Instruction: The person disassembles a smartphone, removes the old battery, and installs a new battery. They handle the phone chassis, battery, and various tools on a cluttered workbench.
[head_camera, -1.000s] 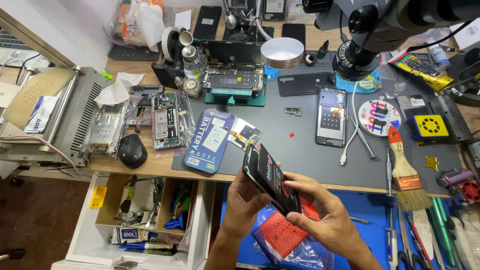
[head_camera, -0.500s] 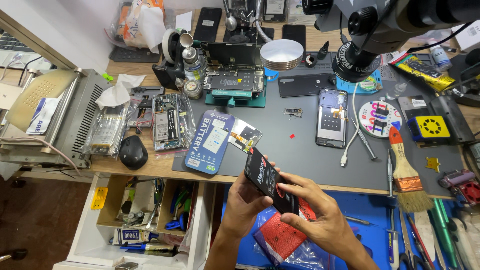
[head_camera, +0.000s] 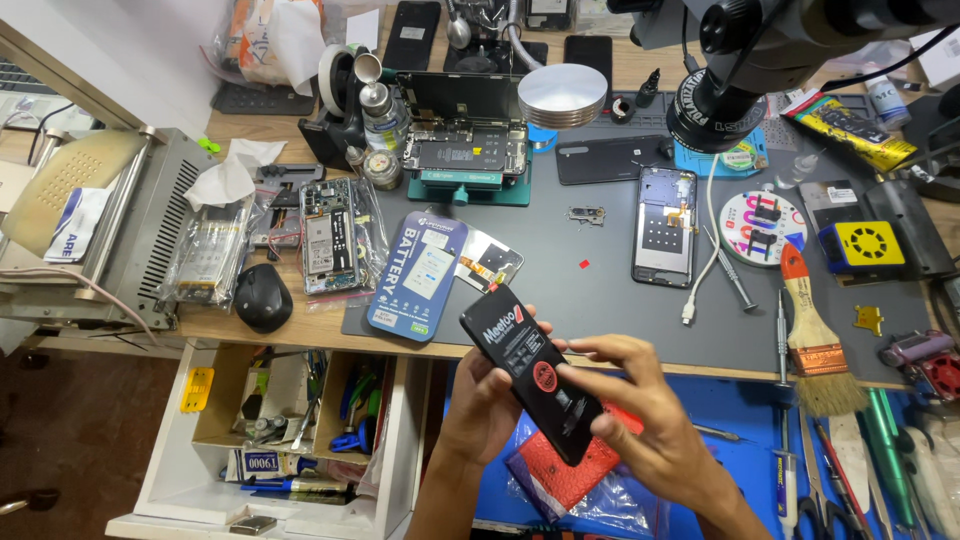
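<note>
A flat black phone battery (head_camera: 528, 368) with a red round mark is held tilted just in front of the bench edge. My left hand (head_camera: 485, 400) grips it from below and behind. My right hand (head_camera: 640, 420) lies over its lower right end, fingers on its face. On the dark grey work mat (head_camera: 600, 300) beyond lie a blue battery box (head_camera: 417, 273) and an opened phone (head_camera: 664, 226) with its back off. A red pouch in clear plastic (head_camera: 575, 470) lies under my hands.
A microscope head (head_camera: 760, 60) hangs over the back right. A paint brush (head_camera: 812, 340), screwdrivers and tweezers lie on the right. A phone in a holder (head_camera: 465, 150), a black mouse (head_camera: 262, 297), a metal machine (head_camera: 90, 230) and an open drawer of parts (head_camera: 290, 410) stand to the left.
The battery has shifted slightly lower and turned its face more toward me. My right hand has slid further over its lower end.
</note>
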